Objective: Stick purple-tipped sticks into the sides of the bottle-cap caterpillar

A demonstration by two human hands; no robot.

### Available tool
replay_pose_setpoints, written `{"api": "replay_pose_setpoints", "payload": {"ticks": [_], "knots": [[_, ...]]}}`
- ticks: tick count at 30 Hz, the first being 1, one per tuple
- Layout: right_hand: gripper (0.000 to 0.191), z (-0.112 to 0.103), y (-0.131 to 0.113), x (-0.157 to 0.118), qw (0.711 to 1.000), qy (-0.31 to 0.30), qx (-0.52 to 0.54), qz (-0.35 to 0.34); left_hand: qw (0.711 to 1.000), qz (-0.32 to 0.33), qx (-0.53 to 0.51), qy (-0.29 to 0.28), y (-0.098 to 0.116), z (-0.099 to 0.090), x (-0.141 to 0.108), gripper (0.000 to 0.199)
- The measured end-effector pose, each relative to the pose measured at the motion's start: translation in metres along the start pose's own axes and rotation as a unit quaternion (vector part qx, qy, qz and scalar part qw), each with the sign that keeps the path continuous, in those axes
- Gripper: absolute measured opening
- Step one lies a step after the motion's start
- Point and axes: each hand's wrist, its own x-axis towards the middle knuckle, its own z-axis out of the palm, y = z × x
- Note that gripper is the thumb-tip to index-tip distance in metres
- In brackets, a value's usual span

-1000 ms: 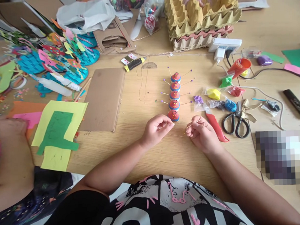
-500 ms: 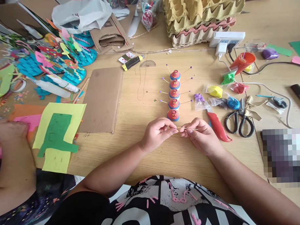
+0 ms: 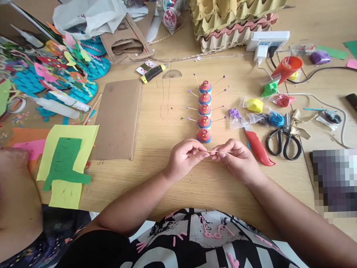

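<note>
A thin wooden stick like a toothpick (image 3: 223, 151) lies level between my two hands. My left hand (image 3: 185, 159) is closed, with thumb and forefinger pinched at the stick's left end. The fingers of my right hand (image 3: 242, 163) are closed around its middle, and the right tip shows past the thumb. Just beyond my hands stands a row of several red clay figures (image 3: 204, 135) with smiling faces and blue rims. From both sides of the farther figures, thin sticks with purple ball tips (image 3: 225, 117) poke out. Whether a small bead sits at my left fingertips, I cannot tell.
Right of my hands lie a red-handled cutter (image 3: 259, 148), black scissors (image 3: 284, 144) and bagged clay (image 3: 254, 105). Cardboard (image 3: 116, 120) and yellow paper (image 3: 66, 192) lie left. Another person's arm (image 3: 16, 194) rests at far left. Egg trays (image 3: 236, 30) are stacked behind.
The view has shifted slightly, so most things sit a little farther left in the picture. Both hands keep the same grip on the stick.
</note>
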Motion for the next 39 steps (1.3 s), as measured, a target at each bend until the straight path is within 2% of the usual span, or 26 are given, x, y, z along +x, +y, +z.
{"api": "replay_pose_setpoints", "payload": {"ticks": [4, 11, 19, 24, 31, 39], "knots": [[0.02, 0.003, -0.003, -0.001, 1.0, -0.004, -0.029, -0.001, 1.0, -0.001, -0.006, -0.006, -0.001, 0.0, -0.001, 0.02], [0.024, 0.011, -0.014, -0.004, 0.989, -0.006, -0.15, 0.001, 1.0, -0.013, -0.01, -0.004, -0.002, 0.0, -0.001, 0.023], [0.028, 0.012, -0.012, -0.004, 0.992, -0.011, -0.125, 0.027, 0.998, -0.036, -0.052, -0.019, -0.003, -0.001, -0.002, 0.021], [0.026, 0.01, -0.012, -0.005, 0.991, -0.007, -0.132, 0.021, 1.0, 0.018, 0.003, -0.001, 0.0, 0.001, -0.001, 0.012], [0.027, 0.011, -0.014, -0.005, 0.987, -0.011, -0.159, 0.017, 0.999, 0.034, 0.032, 0.002, 0.002, 0.002, 0.001, 0.006], [0.024, 0.01, -0.015, -0.006, 0.985, -0.021, -0.171, 0.018, 1.0, 0.004, -0.001, -0.008, 0.004, 0.001, 0.004, 0.01]]}}
